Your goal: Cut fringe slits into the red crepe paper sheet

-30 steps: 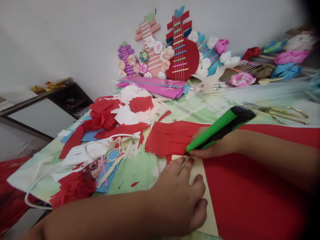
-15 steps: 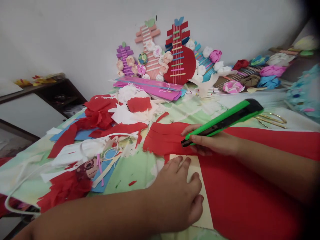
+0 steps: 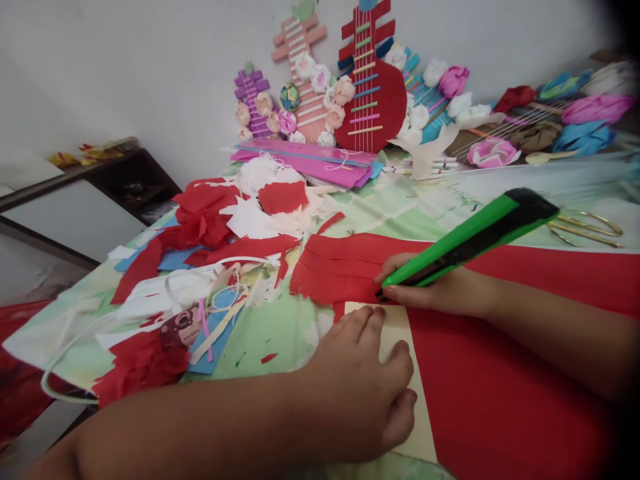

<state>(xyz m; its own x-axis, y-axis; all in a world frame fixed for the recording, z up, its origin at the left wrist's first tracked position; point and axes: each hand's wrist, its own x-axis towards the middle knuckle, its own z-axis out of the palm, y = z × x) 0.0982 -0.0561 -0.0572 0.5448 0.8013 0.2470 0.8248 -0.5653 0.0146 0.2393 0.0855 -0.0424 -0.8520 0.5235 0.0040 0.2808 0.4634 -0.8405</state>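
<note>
My right hand [image 3: 435, 287] grips a green and black utility knife [image 3: 465, 243], tilted with its front end low at the red sheet [image 3: 500, 380]. That tip lies just above the top edge of a cream card [image 3: 417, 400]. My left hand [image 3: 367, 383] lies on the card with its fingers spread, pressing it over the red sheet. Whether the blade is out I cannot tell. A torn-edged strip of red paper [image 3: 330, 267] extends to the left of the right hand.
Red scraps [image 3: 205, 217], white scraps [image 3: 253, 217] and a white cord [image 3: 47, 373] lie to the left. Gold scissor-like handles [image 3: 590, 227] rest at the right. Paper lute-shaped crafts [image 3: 377, 107] with paper flowers stand against the wall behind.
My right hand has lowered the knife, bringing its tip down to the red sheet by the card's top edge. My left hand stays on the card. The view has shifted slightly.
</note>
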